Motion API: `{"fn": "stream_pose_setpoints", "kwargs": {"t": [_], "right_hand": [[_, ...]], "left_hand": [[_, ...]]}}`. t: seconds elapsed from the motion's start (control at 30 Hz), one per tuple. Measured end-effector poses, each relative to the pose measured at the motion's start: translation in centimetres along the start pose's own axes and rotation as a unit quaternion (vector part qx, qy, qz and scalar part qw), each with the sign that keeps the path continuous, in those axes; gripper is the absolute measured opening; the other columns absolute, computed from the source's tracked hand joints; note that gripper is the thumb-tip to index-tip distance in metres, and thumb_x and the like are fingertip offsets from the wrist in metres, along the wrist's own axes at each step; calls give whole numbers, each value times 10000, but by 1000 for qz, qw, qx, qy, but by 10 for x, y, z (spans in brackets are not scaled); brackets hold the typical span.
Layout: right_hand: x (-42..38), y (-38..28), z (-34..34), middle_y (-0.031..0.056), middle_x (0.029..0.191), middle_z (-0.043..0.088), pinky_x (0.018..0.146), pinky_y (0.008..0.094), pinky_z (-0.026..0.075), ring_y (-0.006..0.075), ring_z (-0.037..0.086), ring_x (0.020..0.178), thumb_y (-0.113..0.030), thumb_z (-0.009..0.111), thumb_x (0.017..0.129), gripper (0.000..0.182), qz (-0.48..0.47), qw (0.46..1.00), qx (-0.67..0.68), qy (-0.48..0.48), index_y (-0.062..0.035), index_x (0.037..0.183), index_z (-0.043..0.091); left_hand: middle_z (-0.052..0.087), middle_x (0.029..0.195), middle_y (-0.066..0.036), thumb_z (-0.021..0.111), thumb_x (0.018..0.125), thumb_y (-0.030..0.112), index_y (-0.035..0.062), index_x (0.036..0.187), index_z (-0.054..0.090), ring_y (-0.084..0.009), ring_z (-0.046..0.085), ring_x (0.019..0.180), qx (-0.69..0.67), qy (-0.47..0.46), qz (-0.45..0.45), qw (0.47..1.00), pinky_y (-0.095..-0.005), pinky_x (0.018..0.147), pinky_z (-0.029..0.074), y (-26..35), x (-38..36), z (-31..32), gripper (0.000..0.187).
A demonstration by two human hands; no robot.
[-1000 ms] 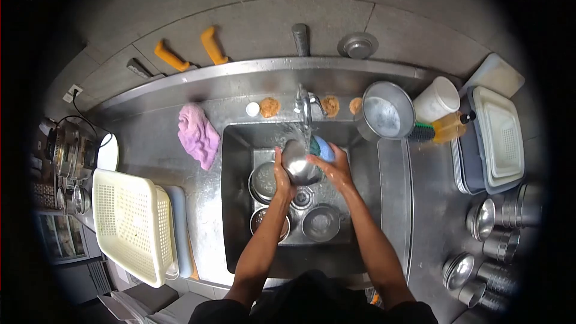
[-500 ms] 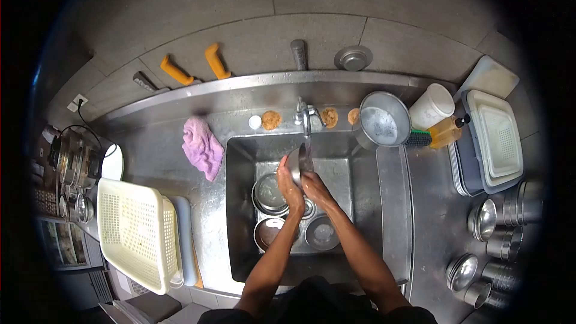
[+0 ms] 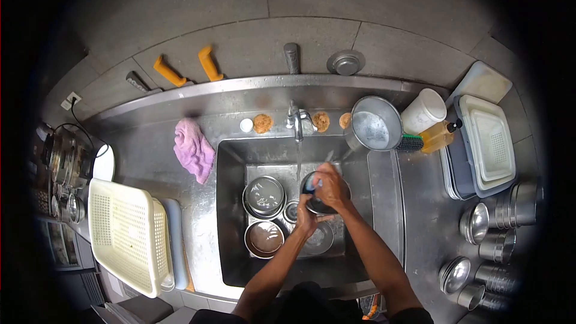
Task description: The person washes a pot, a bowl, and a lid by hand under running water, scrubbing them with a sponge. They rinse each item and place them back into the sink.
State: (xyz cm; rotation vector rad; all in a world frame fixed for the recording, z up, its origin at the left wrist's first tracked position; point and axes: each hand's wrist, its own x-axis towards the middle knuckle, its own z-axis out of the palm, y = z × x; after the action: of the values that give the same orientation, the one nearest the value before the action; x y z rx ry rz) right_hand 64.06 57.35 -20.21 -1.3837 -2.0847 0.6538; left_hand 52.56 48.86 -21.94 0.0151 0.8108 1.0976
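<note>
A round metal bowl (image 3: 318, 206) is tilted over the sink, just right of the tap's stream. My left hand (image 3: 307, 215) grips its near left side, with the thumb up along the wall. At the bowl's far right side is my right hand (image 3: 329, 185), curled and smeared by motion; I cannot tell whether its fingers hold anything. Water runs from the tap (image 3: 298, 126) close to the bowl's left edge. Below, in the sink (image 3: 246, 270), round pans (image 3: 264, 196) are stacked at left, with another pan (image 3: 264, 239) in front. Partly under my left wrist lies a metal dish (image 3: 318, 240).
A purple cloth (image 3: 194, 151) lies left of the sink, beyond a cream basket (image 3: 126, 234). Behind the sink stand scrubbing pads (image 3: 262, 123), a large metal pot (image 3: 376, 123), a white tub (image 3: 423, 111) and a soap bottle (image 3: 437, 137). Stacked metal bowls (image 3: 474, 224) occupy the right counter.
The bowl has moved from under the tap toward me and to the right, turning its opening upward. My right hand has shifted from its near side to its far right side.
</note>
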Motion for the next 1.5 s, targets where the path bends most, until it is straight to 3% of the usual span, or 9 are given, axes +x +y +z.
{"fn": "stream_pose_setpoints", "kwargs": {"t": [0.17, 0.4, 0.5, 0.57, 0.7, 0.8, 1.0, 1.27, 1.5], "right_hand": [[-63, 51, 21, 98, 863, 662, 799, 405, 518, 305, 651, 877, -66, 774, 635, 162, 204, 951, -105, -207, -93, 765, 679], [-170, 47, 13, 67, 875, 701, 710, 289, 522, 138, 646, 787, -85, 787, 694, 232, 307, 925, 208, -86, -17, 897, 695], [-207, 25, 4, 62, 896, 698, 708, 281, 517, 134, 635, 793, -60, 760, 716, 237, 416, 873, 246, -73, -12, 937, 690], [-230, 19, 5, 67, 916, 701, 707, 271, 514, 121, 632, 796, -46, 742, 731, 226, 452, 829, 326, -49, -15, 949, 691], [-246, 9, 9, 67, 916, 701, 698, 264, 511, 113, 631, 790, -47, 743, 733, 237, 428, 842, 326, -43, -22, 962, 691], [-237, 13, 13, 63, 914, 699, 690, 263, 511, 118, 633, 790, -67, 746, 741, 255, 403, 847, 340, -70, -26, 986, 692], [-153, -2, -6, 66, 946, 701, 660, 276, 512, 122, 651, 795, -130, 751, 741, 320, 342, 888, 293, -93, -11, 1029, 676], [-84, 5, 17, 51, 1083, 608, 915, 281, 413, 148, 547, 1030, -179, 575, 822, 401, 323, 792, 519, -10, -63, 1206, 601], [-29, -46, 106, 208, 1365, 435, 946, 474, 436, 373, 501, 1141, -137, 729, 638, 793, 18, 994, 104, -7, -102, 1374, 437]], "left_hand": [[478, 1110, -135, 481, 850, 275, 172, 1153, 440, -358, 554, 1026, 180, 106, -36, 977, -586, 671, 599, -33, 67, -58, 323], [571, 1182, -236, 473, 961, 389, 78, 1427, 342, -365, 601, 1067, 248, 137, -43, 958, -473, 759, 572, -155, 152, -164, 576], [418, 1431, -279, 501, 926, 524, 98, 1488, 298, -450, 453, 1283, 610, 117, -44, 782, -519, 1072, 356, -147, 147, -153, 734], [435, 1411, -269, 591, 882, 453, 115, 1477, 336, -424, 465, 1270, 792, 99, 189, 571, -480, 1066, 369, -126, 121, -155, 730], [416, 1417, -205, 657, 835, 350, 77, 1400, 429, -380, 459, 1264, 759, 269, 286, 519, -572, 1099, 278, -22, 57, -163, 668], [655, 1192, -178, 499, 910, 266, 74, 1208, 622, -316, 621, 1138, 927, 93, -24, 362, -523, 1132, 266, 35, 49, -209, 376], [693, 1041, -194, 539, 903, 282, 82, 1033, 708, -354, 672, 1007, 925, 67, 16, 375, -461, 884, 523, 80, 51, -199, 293], [667, 853, -243, 483, 975, 436, 14, 913, 660, -450, 633, 895, 745, 205, 153, 616, -522, 794, 470, 120, 30, -165, 462], [659, 819, -268, 541, 921, 262, -42, 915, 629, -451, 647, 857, 676, 147, 189, 697, -507, 764, 473, 119, 35, -111, 317]]}}
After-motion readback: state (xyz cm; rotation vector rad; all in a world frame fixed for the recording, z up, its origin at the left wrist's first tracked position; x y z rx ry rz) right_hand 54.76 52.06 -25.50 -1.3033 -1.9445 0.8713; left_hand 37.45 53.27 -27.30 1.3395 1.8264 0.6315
